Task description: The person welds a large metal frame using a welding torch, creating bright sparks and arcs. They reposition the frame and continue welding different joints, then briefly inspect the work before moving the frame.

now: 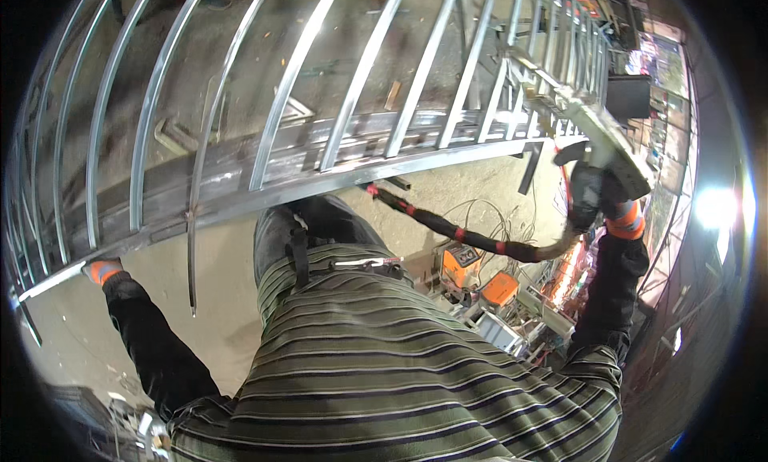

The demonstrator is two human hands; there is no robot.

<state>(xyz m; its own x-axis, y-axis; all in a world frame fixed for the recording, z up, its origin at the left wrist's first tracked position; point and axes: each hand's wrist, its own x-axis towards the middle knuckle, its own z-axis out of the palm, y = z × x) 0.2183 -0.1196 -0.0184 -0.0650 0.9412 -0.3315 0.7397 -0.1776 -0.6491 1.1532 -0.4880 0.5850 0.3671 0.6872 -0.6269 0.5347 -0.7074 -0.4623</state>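
A large silvery metal frame [320, 180] with many parallel bars stretches across in front of me. At the far left, my left hand [102, 270], in a glove with orange on it, holds the near rail; its fingers are mostly hidden. Out to the right, my right hand [626, 216], gloved with an orange cuff, is closed around the back of a long, bulky silver-grey power tool [600, 130]. The tool's far end lies over the bars at the frame's right part, and contact cannot be made out. A thick black cable [464, 236] with red bands curves toward the tool.
Orange machines [462, 264] stand on the floor at my right, among cables and clutter. A thin dark rod [192, 262] sticks out from the near rail toward me. Angled metal pieces [172, 134] lie beyond the bars. A bright lamp [716, 208] glares at far right.
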